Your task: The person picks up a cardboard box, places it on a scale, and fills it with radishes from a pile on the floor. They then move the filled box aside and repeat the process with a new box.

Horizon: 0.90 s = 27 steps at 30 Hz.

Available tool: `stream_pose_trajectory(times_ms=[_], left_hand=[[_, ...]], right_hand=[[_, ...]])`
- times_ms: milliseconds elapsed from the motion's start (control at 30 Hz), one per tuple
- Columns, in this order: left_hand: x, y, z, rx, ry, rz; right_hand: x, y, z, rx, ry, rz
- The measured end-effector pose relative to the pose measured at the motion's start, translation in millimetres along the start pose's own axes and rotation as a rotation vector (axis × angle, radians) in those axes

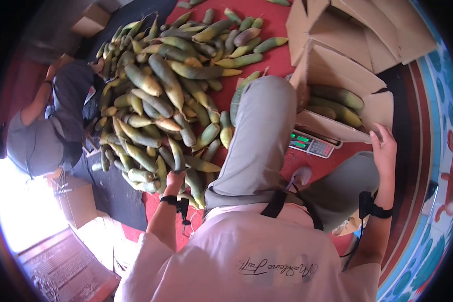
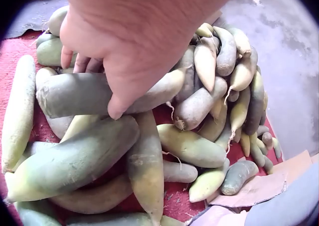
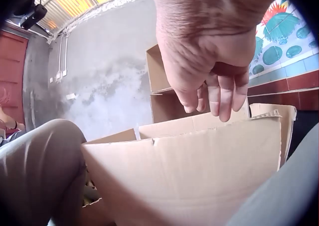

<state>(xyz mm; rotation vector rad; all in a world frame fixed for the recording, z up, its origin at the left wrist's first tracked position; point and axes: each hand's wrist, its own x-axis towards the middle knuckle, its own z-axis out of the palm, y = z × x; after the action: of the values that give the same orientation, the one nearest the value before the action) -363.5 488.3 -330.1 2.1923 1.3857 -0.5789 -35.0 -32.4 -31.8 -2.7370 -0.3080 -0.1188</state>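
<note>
Left wrist view: your left grip (image 2: pixel 124 41) holds one green vegetable (image 2: pixel 65 96), left of the carton (image 1: pixel 337 68); right grip (image 1: pixel 385 153) loosely open at its flap (image 1: pixel 380 108); lift level, mid-body, clear of the pile (image 1: pixel 161 85).

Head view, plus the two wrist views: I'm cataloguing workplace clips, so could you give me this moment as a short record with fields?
left hand: grips a long green vegetable at the pile
right hand: at the open carton's rim, fingers loosely bent; contact unclear
pile: many green and yellowish vegetables
floor covering: red
open carton: holds a few vegetables
scale: beside the carton's near side, display lit green, digits unreadable
second person: beyond the pile
</note>
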Motion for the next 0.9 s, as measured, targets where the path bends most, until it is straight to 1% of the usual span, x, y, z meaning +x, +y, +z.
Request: stream_pose_trajectory(times_ms=[67, 133, 167, 200, 267, 333, 367, 400, 467, 500, 533, 567, 600, 667, 700, 733, 767, 800, 833, 867, 900], left_hand=[[-2, -3, -6, -0.183, 0.025, 0.065], [-16, 8, -24, -0.336, 0.003, 0.105], [-28, 19, -35, -0.287, 0.077, 0.177], [-58, 46, -56, -0.352, 0.154, 0.241], [-57, 45, -64, -0.599, 0.057, 0.199], [-73, 56, -77, -0.772, 0.073, 0.200], [-94, 71, -94, -0.779, 0.049, 0.279], [-95, 72, -97, -0.814, 0.138, 0.369], [-131, 101, -134, -0.899, -0.032, 0.407], [-142, 113, -147, -0.847, -0.051, 0.490], [-149, 120, -159, -0.850, -0.143, 0.547], [-165, 135, -174, -0.830, -0.209, 0.596], [-183, 152, -186, -0.808, -0.274, 0.644], [-200, 174, -195, -0.758, -0.413, 0.793], [-212, 188, -200, -0.728, -0.543, 0.819], [-225, 199, -202, -0.720, -0.630, 0.806], [-229, 212, -206, -0.585, -0.695, 0.960], [-230, 220, -205, -0.536, -0.809, 1.055], [-233, 227, -204, -0.518, -0.899, 1.093], [-233, 232, -202, -0.426, -0.879, 1.179], [-232, 236, -198, -0.497, -0.894, 1.156]], right_hand=[[-8, -9, -4, 0.120, 0.013, -0.020], [-13, -14, -7, 0.127, 0.035, -0.008], [-15, -17, -8, 0.143, 0.044, -0.044], [-17, -21, -10, 0.159, 0.054, -0.081], [-22, -30, -11, 0.225, 0.057, -0.099], [-27, -44, -14, 0.265, 0.054, -0.150], [-29, -54, -16, 0.265, 0.068, -0.180], [-30, -63, -16, 0.266, 0.080, -0.178], [-35, -80, -15, 0.290, 0.049, -0.238], [-38, -91, -16, 0.265, 0.059, -0.290], [-40, -103, -17, 0.240, 0.069, -0.345], [-42, -112, -18, 0.155, 0.120, -0.493], [-46, -125, -20, 0.150, 0.108, -0.558], [-50, -148, -23, 0.125, 0.106, -0.806], [-53, -153, -22, 0.130, 0.111, -0.816], [-55, -157, -18, 0.119, 0.098, -0.882], [-58, -161, -14, 0.110, 0.085, -0.951], [-60, -157, -9, 0.123, 0.087, -0.970], [-62, -147, -5, 0.106, 0.015, -0.897], [-64, -137, -4, 0.088, -0.059, -0.825], [-66, -132, -6, 0.075, -0.052, -0.776]])
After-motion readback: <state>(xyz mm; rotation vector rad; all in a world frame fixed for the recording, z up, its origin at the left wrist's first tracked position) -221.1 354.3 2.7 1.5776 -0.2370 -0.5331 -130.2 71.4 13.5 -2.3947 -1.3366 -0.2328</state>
